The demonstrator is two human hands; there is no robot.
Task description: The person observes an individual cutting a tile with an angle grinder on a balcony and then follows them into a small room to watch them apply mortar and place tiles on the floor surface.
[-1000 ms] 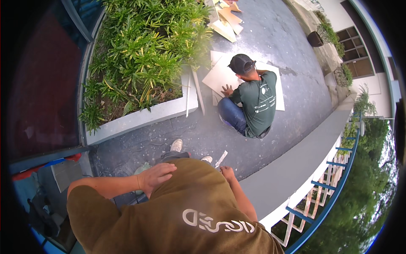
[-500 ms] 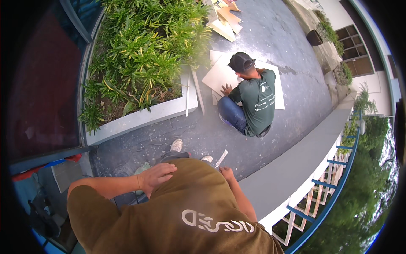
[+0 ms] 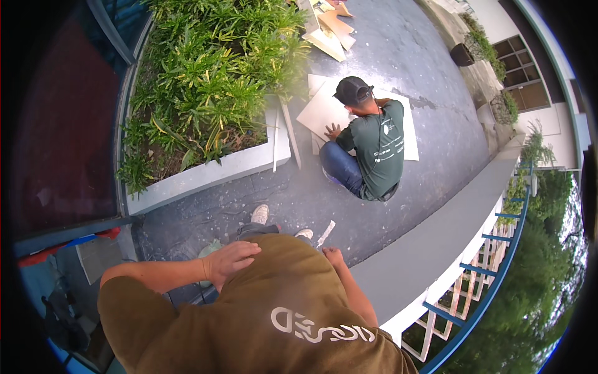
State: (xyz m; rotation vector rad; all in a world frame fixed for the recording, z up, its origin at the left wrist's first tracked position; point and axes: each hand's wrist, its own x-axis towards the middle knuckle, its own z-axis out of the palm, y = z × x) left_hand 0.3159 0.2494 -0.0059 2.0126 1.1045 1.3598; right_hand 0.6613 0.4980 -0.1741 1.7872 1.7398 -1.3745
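My left hand (image 3: 233, 262) rests on the front of my brown shirt (image 3: 274, 268), palm down, with its fingers stretched out. Beside my right leg, my right hand (image 3: 334, 256) is curled closed. Whatever its fingers may hold is hidden. Just past that hand is a narrow whitish strip (image 3: 326, 233); I cannot tell whether the two touch. My light-coloured shoes (image 3: 260, 214) show beyond my lap. Farther ahead, another person (image 3: 377, 146) in a dark green shirt and black cap sits on the ground, one hand flat on a pale sheet (image 3: 325, 113).
To the left stands a planter (image 3: 208, 177) with a white rim and leafy plants. A long pale stick (image 3: 291, 134) lies by its corner. Cardboard pieces (image 3: 330, 37) lie at the far end. A low grey wall (image 3: 430, 230) with a blue railing (image 3: 486, 318) runs along the right.
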